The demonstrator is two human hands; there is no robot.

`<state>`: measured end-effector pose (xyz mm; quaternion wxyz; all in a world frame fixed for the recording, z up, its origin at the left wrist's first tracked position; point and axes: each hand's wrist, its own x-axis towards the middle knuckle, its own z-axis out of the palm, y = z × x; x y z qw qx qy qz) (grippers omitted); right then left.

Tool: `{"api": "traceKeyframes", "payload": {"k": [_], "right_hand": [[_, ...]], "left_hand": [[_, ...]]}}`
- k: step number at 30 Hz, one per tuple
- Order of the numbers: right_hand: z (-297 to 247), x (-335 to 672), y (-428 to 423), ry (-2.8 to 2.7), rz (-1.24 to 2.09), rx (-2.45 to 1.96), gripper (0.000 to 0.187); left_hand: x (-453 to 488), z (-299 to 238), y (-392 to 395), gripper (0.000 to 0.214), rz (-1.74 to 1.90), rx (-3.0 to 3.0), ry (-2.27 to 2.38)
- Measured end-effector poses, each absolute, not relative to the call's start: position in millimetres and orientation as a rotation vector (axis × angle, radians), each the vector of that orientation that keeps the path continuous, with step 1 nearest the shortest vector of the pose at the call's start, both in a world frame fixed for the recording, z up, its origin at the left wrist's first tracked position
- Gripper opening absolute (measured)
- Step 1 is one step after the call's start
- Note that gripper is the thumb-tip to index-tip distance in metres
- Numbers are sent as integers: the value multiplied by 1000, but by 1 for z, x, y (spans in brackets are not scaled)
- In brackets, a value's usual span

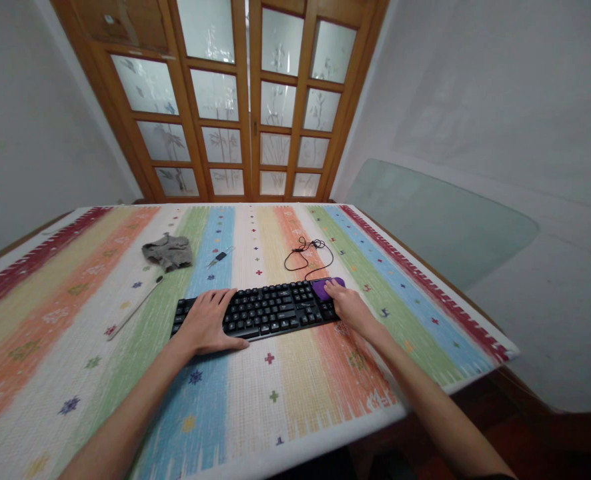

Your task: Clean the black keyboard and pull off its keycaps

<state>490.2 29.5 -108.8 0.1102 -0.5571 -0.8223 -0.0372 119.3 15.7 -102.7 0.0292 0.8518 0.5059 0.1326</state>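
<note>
A black keyboard (268,310) lies on the striped tablecloth in front of me. My left hand (211,320) spans its left end, the fingers over the keys to the back edge and the thumb along the front edge. At the right end, my right hand (345,303) is closed on a purple cloth (325,288), pressed on the upper right keys. Part of the cloth is hidden under the fingers. Behind the keyboard, its black cable (320,269) lies in loose loops.
A crumpled grey cloth (168,252) lies at the left rear. Near it are a long pale stick with a dark tip (135,307) and a key with a black fob (220,256). The striped tablecloth (300,373) covers the table; wooden glass doors (250,127) stand behind.
</note>
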Motion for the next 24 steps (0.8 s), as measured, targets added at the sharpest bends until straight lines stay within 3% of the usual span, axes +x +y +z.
{"api": "traceKeyframes", "payload": {"k": [6, 14, 24], "right_hand": [[-107, 489, 27, -2486, -165, -1667, 56], [-75, 503, 43, -2662, 56, -1620, 50], [-99, 495, -2, -2532, -190, -1699, 49]], "left_hand": [[120, -102, 16, 114, 370, 2634, 1569], [120, -104, 16, 112, 386, 2623, 1568], [120, -103, 15, 110, 395, 2631, 1554]]}}
